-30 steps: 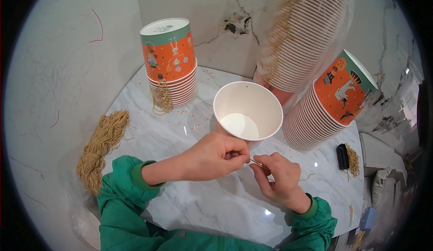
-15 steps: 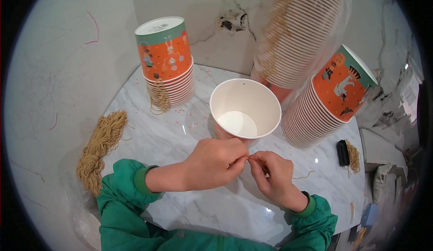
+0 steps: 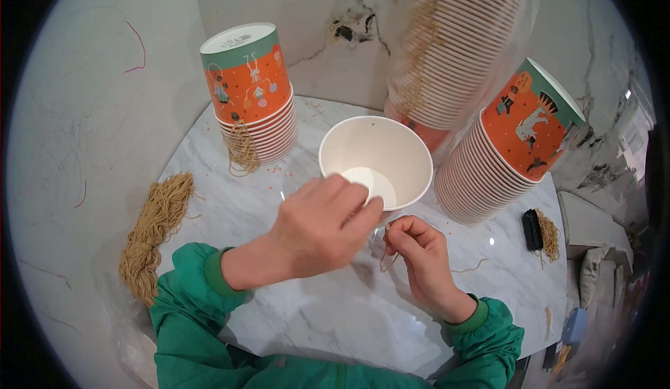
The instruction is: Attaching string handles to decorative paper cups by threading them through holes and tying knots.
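A white-lined paper bucket stands upright on the marble table, with a small hole near its far rim. My left hand is at the near rim, its curled fingers overlapping the opening. Its fingertips are partly hidden and slightly blurred, so what they hold cannot be made out. Just below the bucket, my right hand pinches a thin string between thumb and forefinger. A small loop of that string hangs beside the fingertips.
Upside-down orange-and-green bucket stacks stand at left and right. Behind is a tall plastic-wrapped bucket stack. A tan string bundle lies at left; a black object with more string is at right. One loose strand lies nearby.
The hands have parted from their shared pinch. My left hand has risen to the bucket's near rim, and my right hand has shifted slightly up, with string now showing below its fingertips.
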The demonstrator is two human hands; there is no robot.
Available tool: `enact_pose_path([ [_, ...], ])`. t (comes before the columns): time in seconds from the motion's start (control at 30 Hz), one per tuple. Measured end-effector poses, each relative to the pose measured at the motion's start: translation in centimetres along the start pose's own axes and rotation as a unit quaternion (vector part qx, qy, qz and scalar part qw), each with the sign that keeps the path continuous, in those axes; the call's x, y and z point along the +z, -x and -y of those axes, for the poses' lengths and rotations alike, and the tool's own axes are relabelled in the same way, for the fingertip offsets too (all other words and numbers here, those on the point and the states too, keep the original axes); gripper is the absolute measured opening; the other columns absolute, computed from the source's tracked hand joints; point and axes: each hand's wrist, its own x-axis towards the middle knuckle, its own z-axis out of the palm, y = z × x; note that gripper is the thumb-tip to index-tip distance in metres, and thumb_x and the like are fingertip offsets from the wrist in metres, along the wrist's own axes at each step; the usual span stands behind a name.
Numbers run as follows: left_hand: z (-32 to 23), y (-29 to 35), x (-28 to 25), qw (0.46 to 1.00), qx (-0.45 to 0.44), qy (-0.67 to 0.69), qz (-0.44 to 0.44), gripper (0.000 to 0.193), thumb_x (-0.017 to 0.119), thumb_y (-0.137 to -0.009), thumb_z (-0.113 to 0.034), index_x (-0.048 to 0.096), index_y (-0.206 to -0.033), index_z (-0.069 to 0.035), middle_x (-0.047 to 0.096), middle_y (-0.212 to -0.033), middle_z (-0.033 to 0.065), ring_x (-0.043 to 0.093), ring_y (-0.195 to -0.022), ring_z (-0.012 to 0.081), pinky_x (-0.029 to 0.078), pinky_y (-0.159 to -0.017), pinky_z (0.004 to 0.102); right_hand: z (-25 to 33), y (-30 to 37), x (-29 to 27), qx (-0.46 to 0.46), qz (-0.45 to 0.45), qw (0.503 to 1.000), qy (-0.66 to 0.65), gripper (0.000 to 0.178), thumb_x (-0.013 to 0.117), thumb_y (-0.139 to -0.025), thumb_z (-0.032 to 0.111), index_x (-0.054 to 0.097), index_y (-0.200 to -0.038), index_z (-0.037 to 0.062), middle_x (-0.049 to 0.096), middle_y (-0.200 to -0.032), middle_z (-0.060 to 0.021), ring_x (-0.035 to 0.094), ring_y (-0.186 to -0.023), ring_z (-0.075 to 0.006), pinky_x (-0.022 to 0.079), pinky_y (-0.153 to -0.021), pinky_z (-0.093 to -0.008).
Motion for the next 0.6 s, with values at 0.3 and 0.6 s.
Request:
enact_pose_path([
  [0.3, 1.2, 0.5, 1.0, 0.991, -0.026, 0.081, 0.099, 0.034, 0.075, -0.072, -0.005, 0.069, -0.105, -0.005, 0.062, -0.097, 0.0053, 0.059, -0.091, 0.0262, 0.046, -0.078, 0.0418, -0.3, -0.4, 0.0, -0.036, -0.031, 0.999, 0.023, 0.007, 0.062, -0.099, 0.009, 0.061, -0.097, 0.0028, 0.062, -0.090, -0.0020, 0.059, -0.080, -0.0113, 0.047, -0.075, -0.0277],
  [0.6, -0.2, -0.4, 2.1, 0.983, -0.065, 0.135, 0.104, 0.024, 0.067, -0.079, -0.005, 0.066, -0.103, -0.002, 0.057, -0.088, 0.0072, 0.057, -0.086, 0.0254, 0.046, -0.073, 0.0393, -0.2, -0.6, -0.1, -0.073, -0.054, 0.994, 0.053, 0.005, 0.061, -0.099, 0.006, 0.059, -0.100, 0.0018, 0.061, -0.091, -0.0002, 0.059, -0.079, -0.0081, 0.049, -0.072, -0.0246],
])
